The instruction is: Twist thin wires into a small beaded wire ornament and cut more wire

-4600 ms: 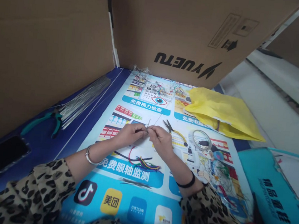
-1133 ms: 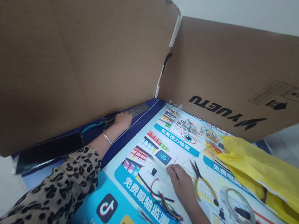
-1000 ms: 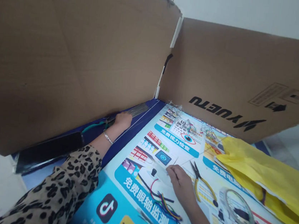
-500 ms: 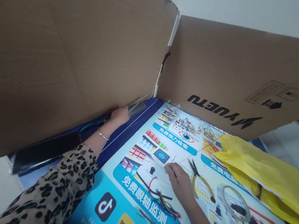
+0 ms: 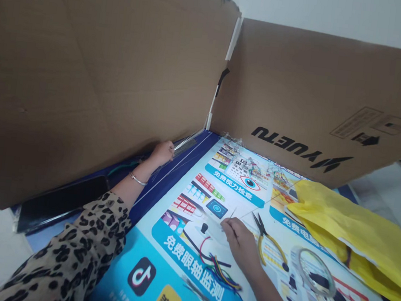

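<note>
My left hand (image 5: pixel 163 153) is closed at the foot of the left cardboard panel, with its fingers on the near end of a bundle of thin silvery wires (image 5: pixel 185 145). The wires lie along the blue edge of the printed sheet. Above the sheet's middle, my right hand (image 5: pixel 237 237) pinches a short thin wire (image 5: pixel 232 215) that points upward. Just right of it lie yellow-handled pliers (image 5: pixel 265 240), jaws apart. Coloured cords (image 5: pixel 222 272) rest in front of the right hand, with more loose grey wires (image 5: pixel 203 298) nearer me.
Two tall cardboard panels (image 5: pixel 302 85) meet in a corner behind the printed sheet (image 5: pixel 132 244). A yellow bag (image 5: pixel 354 231) and a clear ring-shaped roll (image 5: pixel 317 272) lie at right. Tangled wire scraps (image 5: pixel 249 166) sit near the corner. A dark flat object (image 5: pixel 64 202) lies at left.
My left hand has shifted slightly, turning at the wire bundle, and the wires sit a little differently. My right hand stays in place with its thin wire.
</note>
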Tool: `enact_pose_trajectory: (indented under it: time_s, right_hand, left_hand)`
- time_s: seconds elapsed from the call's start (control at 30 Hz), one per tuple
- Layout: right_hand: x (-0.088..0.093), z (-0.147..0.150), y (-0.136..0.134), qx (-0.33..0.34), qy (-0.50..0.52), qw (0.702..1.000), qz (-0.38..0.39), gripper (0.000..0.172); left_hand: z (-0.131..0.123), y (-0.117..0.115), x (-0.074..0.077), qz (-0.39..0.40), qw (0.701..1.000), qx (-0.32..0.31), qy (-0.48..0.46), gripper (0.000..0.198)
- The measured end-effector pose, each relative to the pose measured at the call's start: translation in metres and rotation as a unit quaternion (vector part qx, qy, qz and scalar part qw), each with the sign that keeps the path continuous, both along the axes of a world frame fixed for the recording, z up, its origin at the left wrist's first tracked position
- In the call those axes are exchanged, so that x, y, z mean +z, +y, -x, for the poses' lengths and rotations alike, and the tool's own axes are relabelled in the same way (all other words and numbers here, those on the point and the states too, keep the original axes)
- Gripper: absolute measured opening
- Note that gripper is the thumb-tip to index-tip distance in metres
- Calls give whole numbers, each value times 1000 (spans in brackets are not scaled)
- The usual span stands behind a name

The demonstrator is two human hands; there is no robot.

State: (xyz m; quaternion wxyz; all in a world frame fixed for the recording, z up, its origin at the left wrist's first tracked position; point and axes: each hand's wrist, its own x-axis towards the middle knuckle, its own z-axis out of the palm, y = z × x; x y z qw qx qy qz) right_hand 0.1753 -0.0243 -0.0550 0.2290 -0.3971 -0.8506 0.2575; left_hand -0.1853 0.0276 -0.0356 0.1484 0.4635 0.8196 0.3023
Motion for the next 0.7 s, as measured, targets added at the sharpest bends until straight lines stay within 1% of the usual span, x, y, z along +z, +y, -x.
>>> enact_pose_trajectory:
  time_s: [0.1,0.2,0.33,0.43,0.53,0.7]
  right_hand:
    - [0,0,0,-1,2,1000,13,26]
    - [0,0,0,0,3,1000,24,26]
    - [1,0,0,4,4,1000,28,27]
    - [1,0,0,5,6,1000,30,27]
    - [0,-1,0,8,4,999,31,27]
    - [0,0,0,4,2,1000,31,26]
  left_hand:
    - [0,-3,3,-1,1000,4,0,15]
    - [-1,-6,5,-8,1000,21,1,11]
    - [-3,-9,8,-43,998,46,-11,11]
    - [-3,-9,11,-86,994,47,-40,14]
    - [-5,-7,17,-143,986,35,-79,19]
    - [-13,-6,35,-256,955,29,-144,28]
